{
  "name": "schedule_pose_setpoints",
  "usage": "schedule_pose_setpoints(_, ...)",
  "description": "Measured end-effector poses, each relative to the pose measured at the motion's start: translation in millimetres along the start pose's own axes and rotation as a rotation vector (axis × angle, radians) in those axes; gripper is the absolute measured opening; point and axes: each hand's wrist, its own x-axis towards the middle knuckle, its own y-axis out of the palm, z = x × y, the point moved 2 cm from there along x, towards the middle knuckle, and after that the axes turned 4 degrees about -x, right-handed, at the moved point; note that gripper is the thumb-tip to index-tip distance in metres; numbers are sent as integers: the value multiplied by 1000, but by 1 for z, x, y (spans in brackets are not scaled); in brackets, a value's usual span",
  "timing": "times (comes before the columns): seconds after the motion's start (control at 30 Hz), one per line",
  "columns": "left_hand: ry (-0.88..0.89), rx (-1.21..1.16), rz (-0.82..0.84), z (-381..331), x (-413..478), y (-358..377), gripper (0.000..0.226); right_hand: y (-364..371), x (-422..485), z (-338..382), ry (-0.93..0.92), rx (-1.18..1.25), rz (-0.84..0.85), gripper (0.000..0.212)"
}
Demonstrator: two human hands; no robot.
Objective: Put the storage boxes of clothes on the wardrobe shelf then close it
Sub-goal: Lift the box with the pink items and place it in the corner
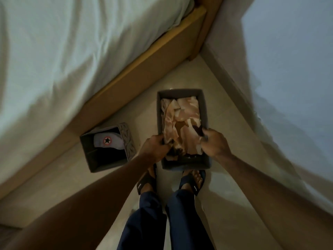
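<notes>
A grey fabric storage box [180, 92] full of crumpled beige clothes [182, 120] is in front of me, above my feet. My left hand [155, 145] grips its left wall and my right hand [214, 143] grips its right wall, both near the box's near end. A second, smaller grey storage box [90, 156] stands on the floor to the left, beside the bed frame. It holds a pale garment with a round star emblem [107, 140] and dark clothes. No wardrobe is in view.
A bed with a white sheet [72, 51] and a wooden frame [144, 69] fills the left. A pale wall [288, 69] runs along the right. A strip of beige floor [225, 177] lies between them, with my feet in dark sandals [194, 181] on it.
</notes>
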Motion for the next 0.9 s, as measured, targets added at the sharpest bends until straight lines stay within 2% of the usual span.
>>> schedule_pose_setpoints(0.17, 10, 209, 57, -6, -107, -16, 42, -13, -111, 9, 35, 14, 66, 45)
schedule_pose_setpoints(0.27, 39, 234, 82, -12, -173, -25, 33, -21, -184, 18, 60, 66, 48, 44)
schedule_pose_setpoints(0.4, 142, 324, 92, -34, -275, -46, 37, -42, -297, 31, 152, 184, -24, 49)
schedule_pose_setpoints(0.53, 268, 336, 90, -57, -384, -60, 50, -66, -419, 44, 183, 330, -143, 50)
schedule_pose_setpoints(0.7, 436, 422, 87, -77, -488, -55, 53, -84, -549, 51, 209, 477, -330, 50)
schedule_pose_setpoints(0.9, 664, 620, 231, -104, -576, -6, 52, -79, -676, 15, 361, 607, -583, 46)
